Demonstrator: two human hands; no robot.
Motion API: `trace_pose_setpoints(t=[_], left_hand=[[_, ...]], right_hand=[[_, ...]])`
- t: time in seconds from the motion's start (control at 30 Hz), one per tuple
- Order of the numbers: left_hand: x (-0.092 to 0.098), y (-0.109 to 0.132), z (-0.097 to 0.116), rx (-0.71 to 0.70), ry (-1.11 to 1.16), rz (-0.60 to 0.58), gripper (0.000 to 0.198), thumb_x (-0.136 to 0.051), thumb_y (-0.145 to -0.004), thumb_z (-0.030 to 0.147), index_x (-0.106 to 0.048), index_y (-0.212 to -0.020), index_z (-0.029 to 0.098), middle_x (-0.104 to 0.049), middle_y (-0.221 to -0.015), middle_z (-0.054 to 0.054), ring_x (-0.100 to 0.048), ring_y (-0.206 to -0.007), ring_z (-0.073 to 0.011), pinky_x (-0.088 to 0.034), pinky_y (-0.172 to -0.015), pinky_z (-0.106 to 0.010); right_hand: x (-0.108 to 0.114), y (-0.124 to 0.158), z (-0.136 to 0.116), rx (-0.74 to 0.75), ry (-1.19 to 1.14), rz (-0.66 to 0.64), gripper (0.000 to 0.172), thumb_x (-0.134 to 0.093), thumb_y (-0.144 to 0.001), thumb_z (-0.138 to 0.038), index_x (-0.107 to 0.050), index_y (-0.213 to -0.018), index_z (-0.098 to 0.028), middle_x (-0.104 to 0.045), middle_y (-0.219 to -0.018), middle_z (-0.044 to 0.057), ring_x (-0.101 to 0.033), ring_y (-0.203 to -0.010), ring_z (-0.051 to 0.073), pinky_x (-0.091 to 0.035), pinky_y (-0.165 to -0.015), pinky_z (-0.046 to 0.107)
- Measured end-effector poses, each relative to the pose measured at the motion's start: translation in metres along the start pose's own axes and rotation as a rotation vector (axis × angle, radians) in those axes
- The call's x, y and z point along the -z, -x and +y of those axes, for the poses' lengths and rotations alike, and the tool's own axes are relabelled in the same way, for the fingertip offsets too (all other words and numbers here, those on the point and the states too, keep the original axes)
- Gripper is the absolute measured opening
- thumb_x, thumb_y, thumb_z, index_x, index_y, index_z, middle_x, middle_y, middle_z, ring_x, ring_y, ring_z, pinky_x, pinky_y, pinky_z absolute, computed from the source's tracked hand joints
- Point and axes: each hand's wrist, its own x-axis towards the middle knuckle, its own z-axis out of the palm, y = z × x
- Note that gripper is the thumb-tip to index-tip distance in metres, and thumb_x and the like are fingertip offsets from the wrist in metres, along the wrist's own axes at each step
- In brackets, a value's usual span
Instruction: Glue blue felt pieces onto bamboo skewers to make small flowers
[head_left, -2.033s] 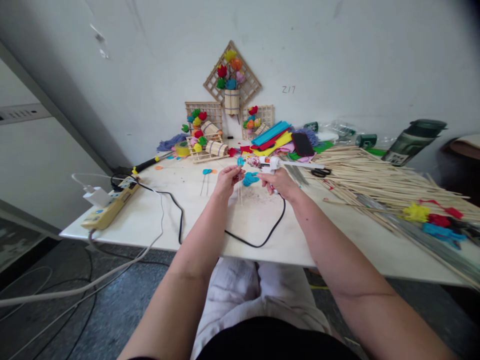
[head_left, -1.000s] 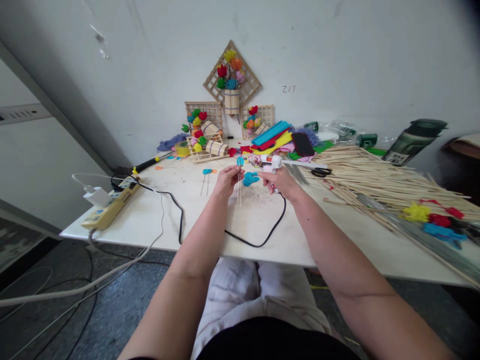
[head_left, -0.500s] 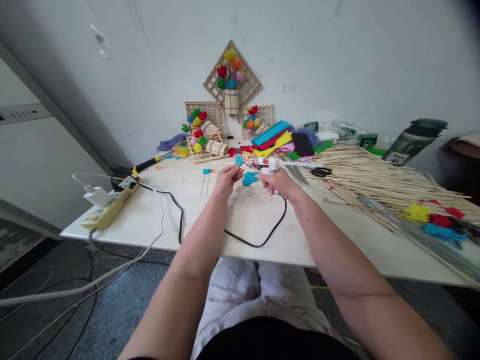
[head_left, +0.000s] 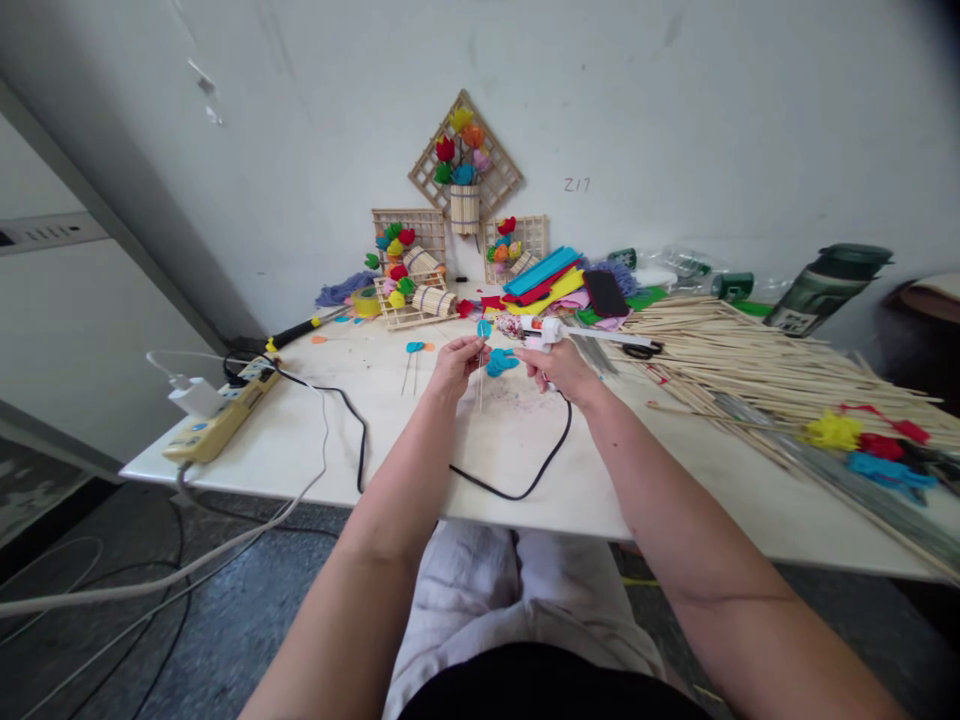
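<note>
My left hand (head_left: 455, 366) pinches a thin wire stem whose top carries a round blue petal (head_left: 484, 328). Wrapped round a white glue gun (head_left: 541, 330) is my right hand (head_left: 559, 366); a white glue stick juts from the gun's rear. The gun's nozzle end points left, close to the blue petal; whether it touches I cannot tell. Below the gun, a bunch of blue petals (head_left: 501, 362) lies on the table. Left of my left hand rest wire stems with blue tops (head_left: 414, 347).
A yellow power strip (head_left: 221, 415) with cables sits at the left. Many thin bamboo sticks (head_left: 757, 360) spread over the right side, near black scissors (head_left: 642, 350) and a dark bottle (head_left: 832, 290). Flower lattices (head_left: 409, 240), coloured sheets (head_left: 544, 275) and a phone (head_left: 605, 293) are at the back.
The blue petal on its stem has shifted slightly right and down in the view. The glue gun's rear has dipped a little, its glue stick slanting more downward to the right.
</note>
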Motion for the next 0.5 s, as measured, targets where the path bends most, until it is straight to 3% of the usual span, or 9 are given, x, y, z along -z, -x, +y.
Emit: trace_pose_setpoints(t=[0.5], left_hand=[[0.0013,-0.0009,-0.0023,-0.015,-0.038,-0.023,0.025,-0.078,-0.058,0.025,-0.063,-0.073,0.012,-0.062,-0.061,0.000,-0.057,-0.054,-0.0081,-0.045,-0.061,-0.023]], right_hand=[[-0.0019,0.0001,-0.0004,-0.016,0.061,0.033,0.022,-0.064,-0.071,-0.031,-0.052,-0.060,-0.016,-0.050,-0.047,-0.003,-0.043,-0.032,0.007,-0.036,-0.032,0.021]])
